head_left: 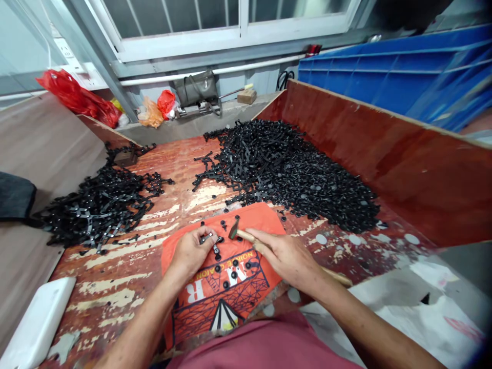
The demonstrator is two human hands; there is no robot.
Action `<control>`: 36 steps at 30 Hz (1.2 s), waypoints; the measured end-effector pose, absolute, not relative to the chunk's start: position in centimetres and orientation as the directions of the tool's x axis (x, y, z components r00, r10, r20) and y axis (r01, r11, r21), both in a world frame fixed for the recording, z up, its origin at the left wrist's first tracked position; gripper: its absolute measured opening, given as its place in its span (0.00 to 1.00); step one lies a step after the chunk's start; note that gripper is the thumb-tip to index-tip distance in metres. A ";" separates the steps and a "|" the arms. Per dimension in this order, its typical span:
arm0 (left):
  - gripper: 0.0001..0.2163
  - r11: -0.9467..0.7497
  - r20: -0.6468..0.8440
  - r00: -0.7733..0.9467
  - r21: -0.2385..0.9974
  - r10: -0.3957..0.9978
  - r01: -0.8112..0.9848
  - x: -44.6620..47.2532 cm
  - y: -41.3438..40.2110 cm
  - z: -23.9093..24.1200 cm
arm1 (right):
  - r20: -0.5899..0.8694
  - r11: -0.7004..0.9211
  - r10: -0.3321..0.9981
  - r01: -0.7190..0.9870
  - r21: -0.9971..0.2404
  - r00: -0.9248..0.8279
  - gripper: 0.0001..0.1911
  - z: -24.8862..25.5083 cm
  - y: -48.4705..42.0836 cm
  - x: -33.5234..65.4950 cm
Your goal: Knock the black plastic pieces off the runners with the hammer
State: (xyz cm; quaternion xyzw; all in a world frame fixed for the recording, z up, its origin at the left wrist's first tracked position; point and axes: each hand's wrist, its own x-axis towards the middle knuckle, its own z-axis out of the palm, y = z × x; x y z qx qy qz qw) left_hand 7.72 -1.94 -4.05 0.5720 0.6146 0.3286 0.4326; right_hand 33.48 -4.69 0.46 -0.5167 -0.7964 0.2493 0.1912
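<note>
Left hand (194, 251): thumb and fingers grasping a small black link (210, 237) at the upper part of the cloth. Right hand (286, 256): fingers closed around the handle of the hammer (246, 235), whose head is just right of the link; whether the head touches anything below cannot be determined. The far end of the handle projects beneath the right forearm. Beneath the work is the orange cloth (265, 218), printed with lettering and dark lines; loose black studs (234, 275) are scattered on it, several below the link and others near the hammer head. The cloth lies on the counter (177, 169), a red-brown surface with worn pale streaks. Beyond the cloth, to the right, is a large heap (269, 159) of black parts; a smaller pile (103, 205) lies to the left. Grey discs (321, 239) lie near the large heap's close edge. A red-brown board (384, 148) bounds the right side, with a blue crate (384, 77) behind it. At lower left is a white box-like object (44, 323). Along the far wall: a red bag (80, 97) at left, a dark bag (198, 87) and a small block (246, 96), under a window (240, 36).
</note>
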 end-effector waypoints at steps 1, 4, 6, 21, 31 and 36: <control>0.06 0.132 -0.160 0.029 0.894 0.987 0.428 7.7 -1.9 -4.0 | 0.057 0.350 0.915 0.715 -0.606 -0.399 0.21 0.6 -4.7 33.2; 0.07 0.145 -0.178 0.034 0.885 0.983 0.443 7.9 -1.9 -3.5 | 0.110 0.395 0.903 0.701 -0.594 -0.415 0.21 0.8 -4.8 32.3; 0.07 0.147 -0.182 0.038 0.887 0.983 0.438 8.0 -2.0 -3.2 | 0.114 0.415 0.897 0.724 -0.552 -0.427 0.22 0.8 -4.9 31.7; 0.05 0.115 -0.108 -0.041 0.872 0.993 0.476 8.3 -2.3 -2.7 | 0.228 0.453 0.888 0.673 -0.585 -0.400 0.24 2.6 -4.8 31.8; 0.04 0.104 -0.112 -0.014 0.861 0.994 0.498 8.5 -2.3 -2.6 | 0.127 0.441 0.890 0.751 -0.492 -0.439 0.24 1.2 -4.5 31.1; 0.14 0.163 -0.155 -0.053 0.890 0.987 0.426 8.0 -2.3 -1.5 | 0.056 0.428 0.884 0.758 -0.491 -0.463 0.24 1.2 -4.3 31.0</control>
